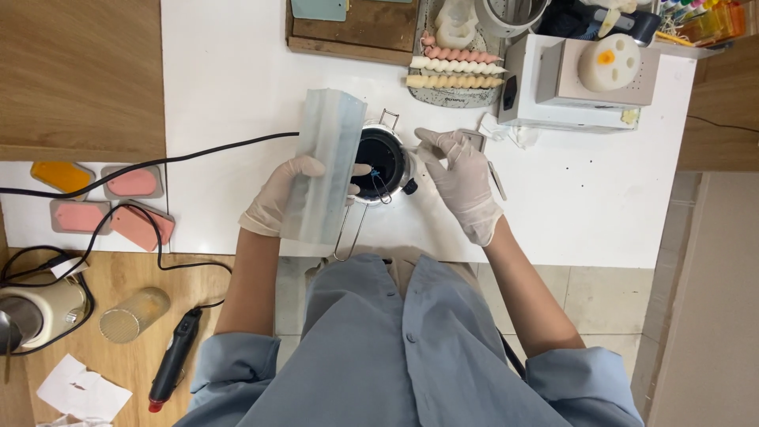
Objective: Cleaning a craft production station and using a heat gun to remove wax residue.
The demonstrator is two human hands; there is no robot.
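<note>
Blue shirt [395,348] is filling my lower view. Left hand [278,198] is gripping a pale translucent mould [322,170] tilted at the dark pot [381,162] on the white table [237,71], likely for pouring (contents unreadable). Right hand [462,183] is hovering, fingers loose and empty, beside the pot.

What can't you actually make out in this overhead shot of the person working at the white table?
Head view:
- The contents of the small dark pot: too dark and small; a translucent mould in the left hand covers one side.
- What the right hand pinches: too small, hidden by its fingertips.
- The kettle: cut off by the left edge.
- The wooden tray: cut off by the top edge.
</note>
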